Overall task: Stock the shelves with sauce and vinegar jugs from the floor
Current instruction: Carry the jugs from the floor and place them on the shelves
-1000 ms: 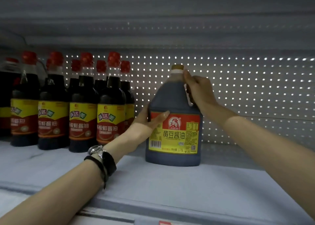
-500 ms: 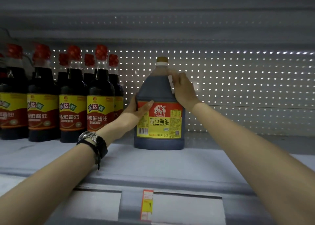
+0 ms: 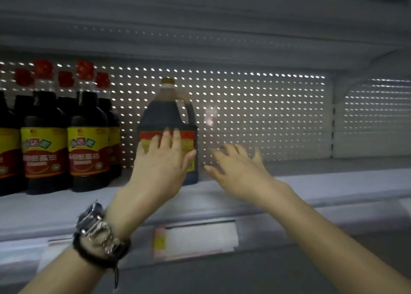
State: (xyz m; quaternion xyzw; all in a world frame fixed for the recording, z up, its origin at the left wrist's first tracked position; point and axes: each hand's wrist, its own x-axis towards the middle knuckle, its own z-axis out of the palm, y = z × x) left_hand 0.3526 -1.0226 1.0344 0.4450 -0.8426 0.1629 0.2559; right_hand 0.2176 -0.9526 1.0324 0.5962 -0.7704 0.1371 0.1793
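Observation:
A dark soy sauce jug [image 3: 169, 115] with a tan cap and a red and yellow label stands upright deep on the white shelf [image 3: 311, 182], near the perforated back panel. My left hand [image 3: 161, 166] is in front of the jug's label with fingers straight and spread; whether it touches the label I cannot tell. My right hand [image 3: 235, 169] hovers open to the right of the jug, fingers spread, holding nothing. Motion blur softens both hands.
Several dark sauce bottles [image 3: 66, 138] with red caps and yellow-red labels crowd the shelf's left part. A price tag holder [image 3: 195, 240] runs along the shelf's front edge. The shelf above hangs low overhead. Bare shelf extends right of the jug.
My right hand let go of the jug's handle and drew back and down to its right. My left hand left the jug's side and now lies flat before the label.

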